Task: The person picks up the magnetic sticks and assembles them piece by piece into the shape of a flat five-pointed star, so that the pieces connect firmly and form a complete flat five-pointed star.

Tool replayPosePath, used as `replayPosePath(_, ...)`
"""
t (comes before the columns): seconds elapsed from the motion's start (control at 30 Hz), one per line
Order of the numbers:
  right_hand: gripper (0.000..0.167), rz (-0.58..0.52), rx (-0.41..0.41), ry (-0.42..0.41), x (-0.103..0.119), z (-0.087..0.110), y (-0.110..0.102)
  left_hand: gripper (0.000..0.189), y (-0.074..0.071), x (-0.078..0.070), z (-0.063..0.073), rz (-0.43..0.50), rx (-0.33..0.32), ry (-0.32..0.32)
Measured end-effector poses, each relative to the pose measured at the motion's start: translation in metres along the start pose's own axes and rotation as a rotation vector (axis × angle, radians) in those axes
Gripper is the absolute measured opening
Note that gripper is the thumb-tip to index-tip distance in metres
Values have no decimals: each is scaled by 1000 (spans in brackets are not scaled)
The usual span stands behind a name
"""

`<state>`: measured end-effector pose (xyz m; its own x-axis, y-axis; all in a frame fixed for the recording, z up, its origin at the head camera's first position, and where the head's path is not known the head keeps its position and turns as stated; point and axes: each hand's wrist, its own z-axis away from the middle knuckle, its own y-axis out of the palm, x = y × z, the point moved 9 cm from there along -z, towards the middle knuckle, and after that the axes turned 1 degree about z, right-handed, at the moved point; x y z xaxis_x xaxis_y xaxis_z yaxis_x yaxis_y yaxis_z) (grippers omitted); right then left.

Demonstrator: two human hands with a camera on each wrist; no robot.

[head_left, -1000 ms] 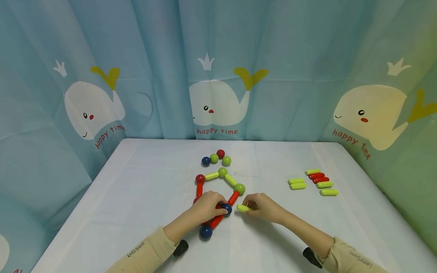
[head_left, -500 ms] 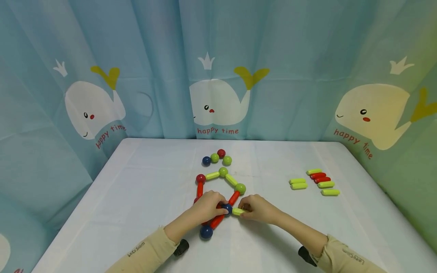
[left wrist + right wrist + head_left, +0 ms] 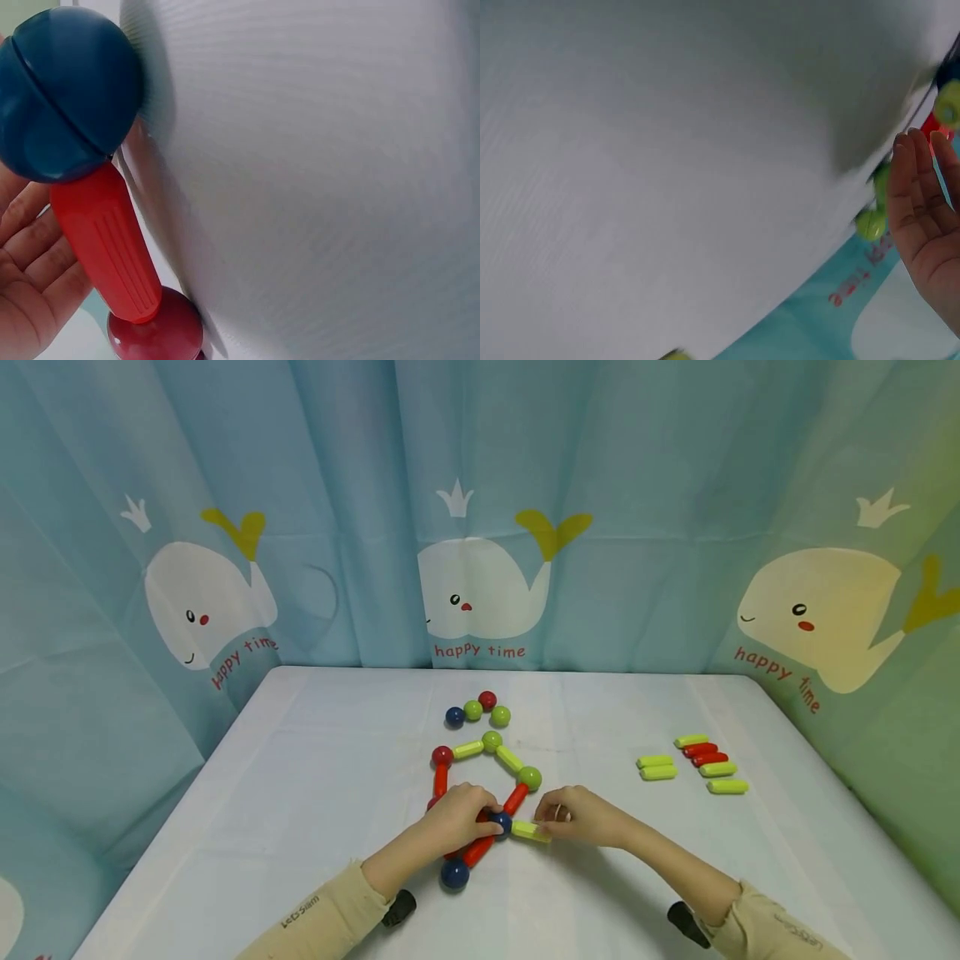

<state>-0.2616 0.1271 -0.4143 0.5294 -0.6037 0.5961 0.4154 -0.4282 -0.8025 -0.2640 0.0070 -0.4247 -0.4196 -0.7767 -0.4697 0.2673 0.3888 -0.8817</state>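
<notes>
My left hand (image 3: 459, 814) pinches a dark blue ball (image 3: 501, 824) between thumb and fingers, at the right corner of a ring of rods and balls. From that ball a yellow-green rod (image 3: 531, 832) juts out to the right. Beside the rod's outer end is my right hand (image 3: 581, 817), its fingertips just over it. In the right wrist view, that hand's fingers (image 3: 922, 176) look nearly straight, with the rod end (image 3: 949, 105) beyond the tips. Another blue ball (image 3: 454, 874) forms the near corner, joined by a red rod (image 3: 478, 851). My left hand hides part of the ring.
Several loose balls (image 3: 473, 710) lie behind the ring. Off to the right are two yellow-green rods (image 3: 657, 772) side by side and a group of red and yellow-green rods (image 3: 709, 760). A whale-print curtain (image 3: 480, 585) hangs behind the white table (image 3: 330, 735).
My right hand has brought the yellow-green rod leftward to the blue ball, then drawn back slightly from it, leaving the rod at the ball. My left hand has stayed on the ball.
</notes>
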Motion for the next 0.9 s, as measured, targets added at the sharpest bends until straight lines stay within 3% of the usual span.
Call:
replayPosePath(0.47,4,214,-252,96,-66,43,-78,28,0,-1,1,-3,2,2)
replayPosePath(0.7,9,344,-323,123,-93,63,-98,26,2,-1,-1,3,4,23)
replayPosePath(0.9,15,489,-313,123,-104,69,-103,23,-2,0,-5,40,12,54)
